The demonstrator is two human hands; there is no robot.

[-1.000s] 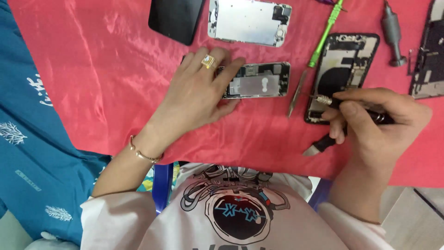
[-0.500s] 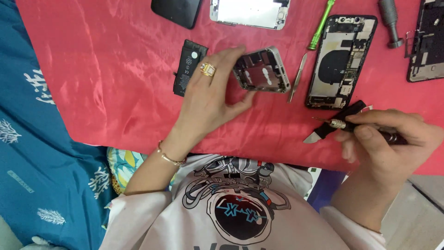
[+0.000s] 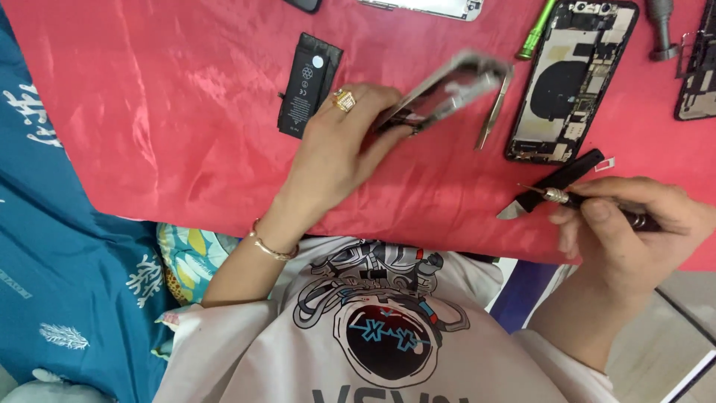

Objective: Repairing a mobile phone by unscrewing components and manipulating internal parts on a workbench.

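The left hand [image 3: 335,149] is grasping a tilted phone frame [image 3: 447,89], its battery [image 3: 308,83] already lying out. The right hand [image 3: 626,224] is gripping a screwdriver [image 3: 578,198]

Left hand [image 3: 335,145] reaches forward gripping; right hand [image 3: 634,231] curls closed, pinching.

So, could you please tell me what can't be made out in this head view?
- Silver phone frame in the left hand: motion-blurred, insides unreadable.
- Black-handled screwdriver: handle hidden inside the right hand.
- Black slim phone part: cut by the right edge.
- Black flat battery: label too small.
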